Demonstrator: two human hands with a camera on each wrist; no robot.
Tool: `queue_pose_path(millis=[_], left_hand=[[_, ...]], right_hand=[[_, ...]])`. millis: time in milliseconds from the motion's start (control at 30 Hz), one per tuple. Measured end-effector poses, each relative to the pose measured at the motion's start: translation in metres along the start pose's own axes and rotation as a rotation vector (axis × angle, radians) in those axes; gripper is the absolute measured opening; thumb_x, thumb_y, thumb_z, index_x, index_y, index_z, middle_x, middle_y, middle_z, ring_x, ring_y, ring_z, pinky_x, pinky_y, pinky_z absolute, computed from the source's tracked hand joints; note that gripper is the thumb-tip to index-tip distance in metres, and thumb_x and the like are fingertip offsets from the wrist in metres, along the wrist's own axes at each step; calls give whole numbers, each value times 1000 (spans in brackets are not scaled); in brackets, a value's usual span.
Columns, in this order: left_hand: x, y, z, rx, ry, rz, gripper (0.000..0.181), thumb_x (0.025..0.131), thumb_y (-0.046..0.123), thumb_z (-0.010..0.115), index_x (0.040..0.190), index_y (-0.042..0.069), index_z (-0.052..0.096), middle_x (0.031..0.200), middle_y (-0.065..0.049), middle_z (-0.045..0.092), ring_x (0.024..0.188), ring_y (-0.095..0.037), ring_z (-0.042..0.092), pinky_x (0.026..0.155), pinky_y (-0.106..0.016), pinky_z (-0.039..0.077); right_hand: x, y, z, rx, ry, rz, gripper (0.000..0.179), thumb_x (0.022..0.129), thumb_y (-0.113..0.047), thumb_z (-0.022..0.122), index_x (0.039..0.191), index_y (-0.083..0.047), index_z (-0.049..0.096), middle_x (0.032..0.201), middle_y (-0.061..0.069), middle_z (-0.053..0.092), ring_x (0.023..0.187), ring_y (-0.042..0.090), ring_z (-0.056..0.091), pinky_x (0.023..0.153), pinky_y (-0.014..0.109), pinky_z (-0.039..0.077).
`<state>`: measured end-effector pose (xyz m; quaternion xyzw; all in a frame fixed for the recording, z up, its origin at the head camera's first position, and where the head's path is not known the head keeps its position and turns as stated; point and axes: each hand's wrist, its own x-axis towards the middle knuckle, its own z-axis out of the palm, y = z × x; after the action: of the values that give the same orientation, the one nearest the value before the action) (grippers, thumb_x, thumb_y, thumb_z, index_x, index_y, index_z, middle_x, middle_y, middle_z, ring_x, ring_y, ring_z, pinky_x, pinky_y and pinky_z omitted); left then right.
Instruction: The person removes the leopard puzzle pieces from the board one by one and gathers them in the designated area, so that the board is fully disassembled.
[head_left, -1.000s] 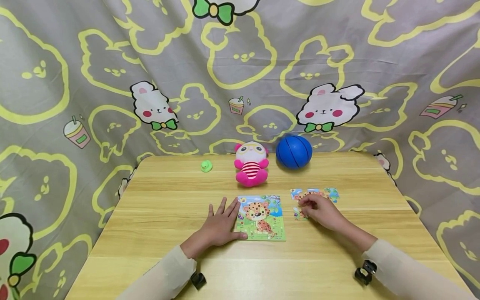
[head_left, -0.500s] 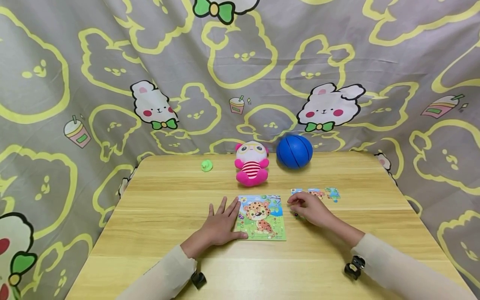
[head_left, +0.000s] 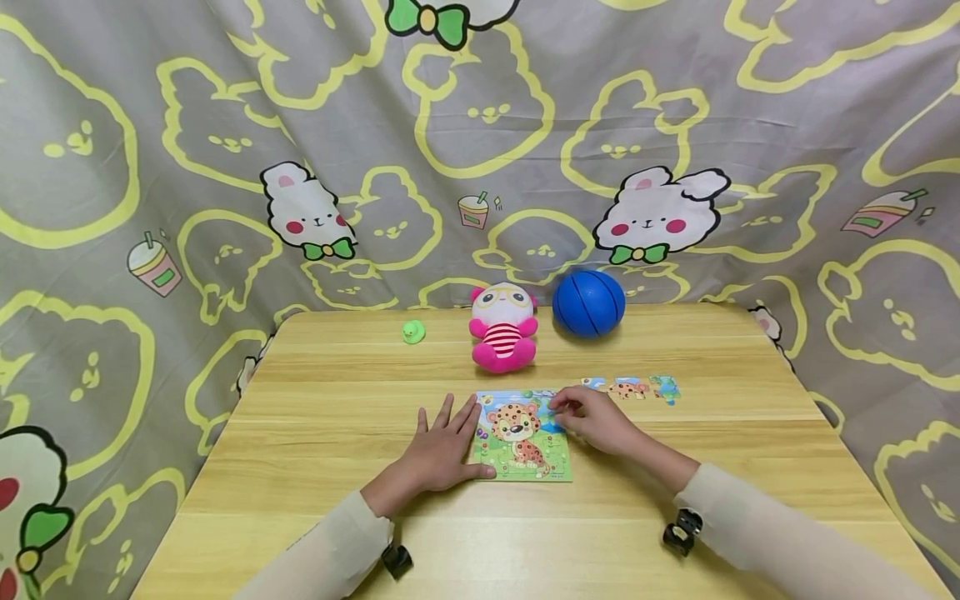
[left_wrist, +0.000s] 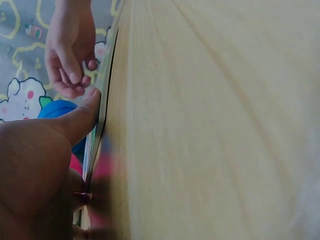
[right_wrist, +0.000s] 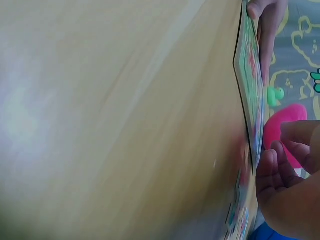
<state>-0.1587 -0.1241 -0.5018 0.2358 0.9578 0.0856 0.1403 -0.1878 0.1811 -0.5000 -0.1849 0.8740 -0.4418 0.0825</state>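
Observation:
A square leopard puzzle board (head_left: pixel 522 435) lies flat near the middle of the wooden table (head_left: pixel 315 467). My left hand (head_left: pixel 444 443) rests flat on the table, with its straight fingers and thumb against the board's left edge (left_wrist: pixel 102 100). My right hand (head_left: pixel 581 414) is at the board's upper right corner, fingers curled and pinching a small puzzle piece that is mostly hidden. In the right wrist view the right hand (right_wrist: pixel 285 175) sits just beside the board (right_wrist: pixel 250 90). Three loose puzzle pieces (head_left: pixel 632 388) lie in a row to the right of the board.
A pink plush toy (head_left: pixel 502 327), a blue ball (head_left: pixel 588 302) and a small green toy (head_left: pixel 412 332) stand along the table's far edge. A grey cartoon-print cloth (head_left: pixel 225 125) hangs behind and around the table.
My right hand took up the piece that lay right of the board and carried it left to the board's upper right corner. The left hand has not moved.

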Motion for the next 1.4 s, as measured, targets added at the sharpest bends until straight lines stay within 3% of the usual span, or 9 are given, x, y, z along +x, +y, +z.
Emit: queue_pose_path(millis=[433, 633, 933, 1400], left_hand=[[1, -1, 2, 10, 7, -1, 112, 87, 82, 52, 167, 13, 14, 174, -1, 6, 158, -41, 3, 115, -78, 12], [1, -1, 2, 10, 9, 0, 112, 87, 82, 52, 167, 13, 14, 175, -1, 6, 158, -41, 3, 114, -78, 11], [2, -1, 2, 11, -4, -3, 112, 88, 82, 52, 167, 14, 13, 175, -1, 4, 158, -40, 1, 115, -78, 11], [2, -1, 2, 11, -5, -5, 112, 87, 82, 51, 167, 14, 12, 175, -1, 5, 159, -40, 2, 115, -77, 11]], right_hand=[[11, -16, 25, 23, -53, -43, 13, 95, -5, 72, 108, -8, 73, 98, 0, 67, 87, 15, 60, 77, 25, 52], [11, -15, 33, -8, -45, -32, 26, 92, -6, 77, 117, -7, 71, 106, 2, 65, 90, 15, 58, 79, 25, 51], [14, -14, 37, -107, -56, -6, 47, 84, -17, 87, 128, -9, 70, 104, 1, 59, 89, 15, 51, 76, 28, 45], [18, -23, 33, -159, -131, 29, 54, 85, -16, 86, 135, -10, 67, 102, 4, 54, 87, 17, 49, 79, 34, 43]])
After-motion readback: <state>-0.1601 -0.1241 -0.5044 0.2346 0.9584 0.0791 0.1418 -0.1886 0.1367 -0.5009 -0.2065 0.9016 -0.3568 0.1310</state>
